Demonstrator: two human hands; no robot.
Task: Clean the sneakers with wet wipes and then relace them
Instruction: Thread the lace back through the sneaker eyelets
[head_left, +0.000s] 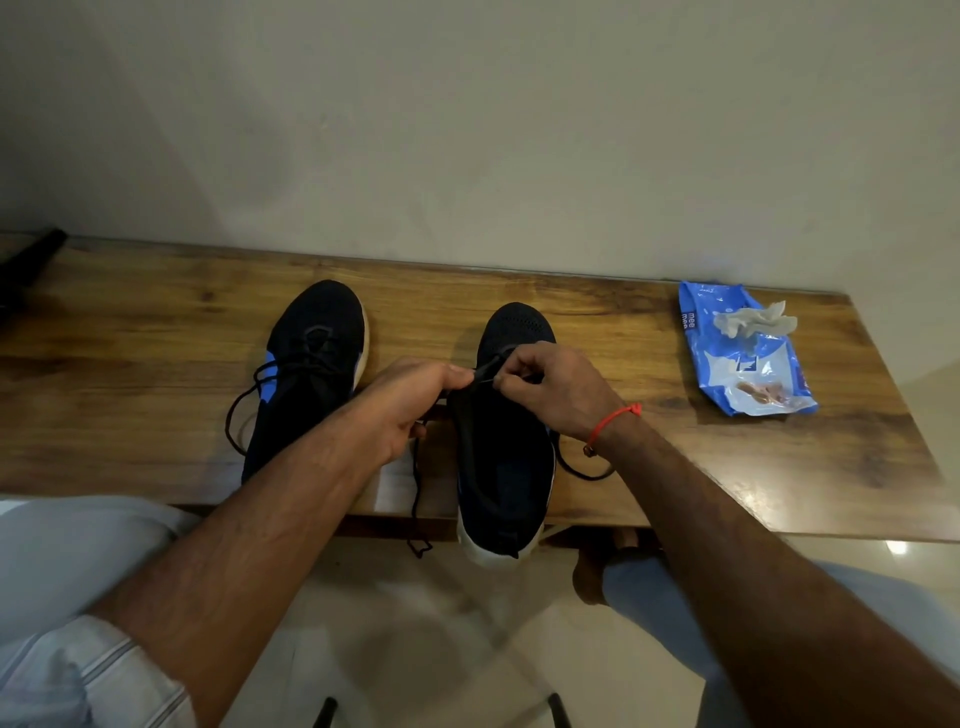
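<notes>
Sneakers, two black ones with white soles, sit side by side on the wooden bench (623, 322) in the middle of the frame, toes pointing toward the wall. We see the left sneaker (311, 358) lying wholly on the bench, its lace (244, 410) threaded through the eyelets and looping loose off its left side. The right sneaker (504, 467) lies with its heel hanging past the near edge of the bench.

Our left hand (405, 410) and right hand (550, 389) meet over the right sneaker's tongue, just above the centre of the frame. Both are pinching its black lace (483, 371): the left holds it between thumb and forefinger, the right has its fingers curled round the strand close beside. One tail of that lace (415, 499) hangs down past the bench edge below the left hand; another loop lies on the bench to the right of the shoe, under the right wrist. A red thread (613, 421) circles that wrist.

At the right of the frame a blue pack of wipes (748, 374) lies flat on the bench, well apart from the shoes, with a crumpled wipe (753, 322) resting on its far end.

Pale trousers show at the lower left and lower right corners.
</notes>
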